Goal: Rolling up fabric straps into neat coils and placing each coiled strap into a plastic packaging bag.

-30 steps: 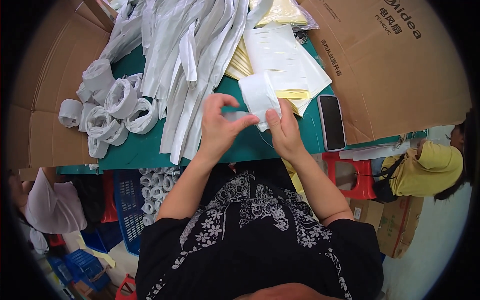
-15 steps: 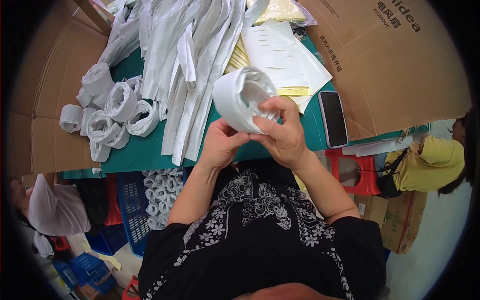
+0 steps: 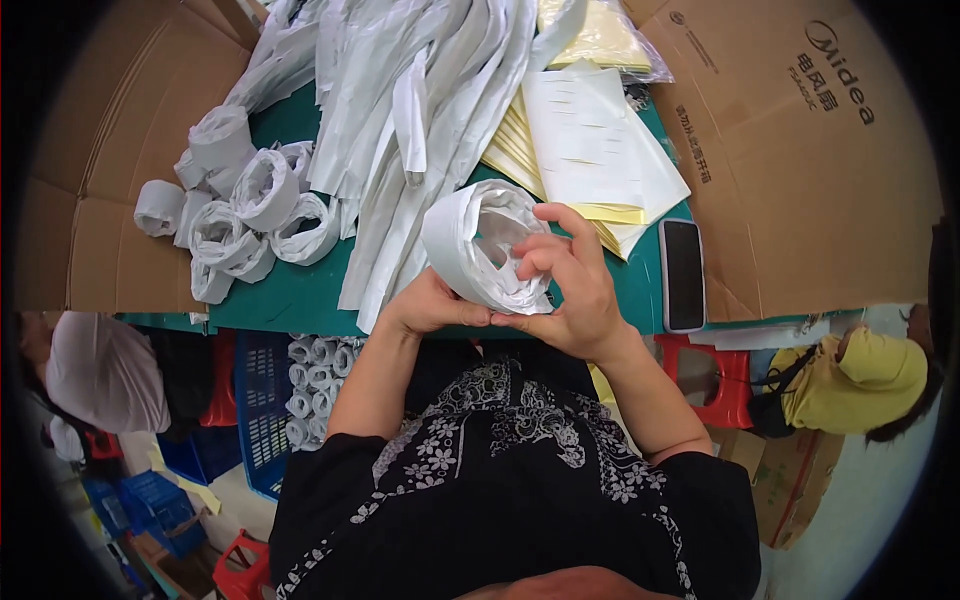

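Above the table's near edge I hold up a white ring (image 3: 455,250) of folded, strip-like material, its open centre facing me. My left hand (image 3: 437,304) supports it from below on the left, the fingers partly hidden behind it. At its right side, my right hand (image 3: 580,290) has the thumb under the rim and fingers bent into the opening. Both thumb tips meet below the ring. Similar white rings (image 3: 265,190) lie heaped at the left of the table. Long flat white strips (image 3: 385,200) are spread just beyond my hands.
Green table (image 3: 290,305) has a tall cardboard sheet (image 3: 800,180) at right and another cardboard piece (image 3: 140,130) at left. White and yellow sheets (image 3: 590,130) and a phone (image 3: 683,275) lie at right. Below left, a blue crate (image 3: 262,400) stands by several small white rolls (image 3: 318,385). People sit either side.
The ring has come lower and nearer to me in my hands. My right fingers have lifted and spread more, away from the ring's inner wall. The view has shifted slightly.
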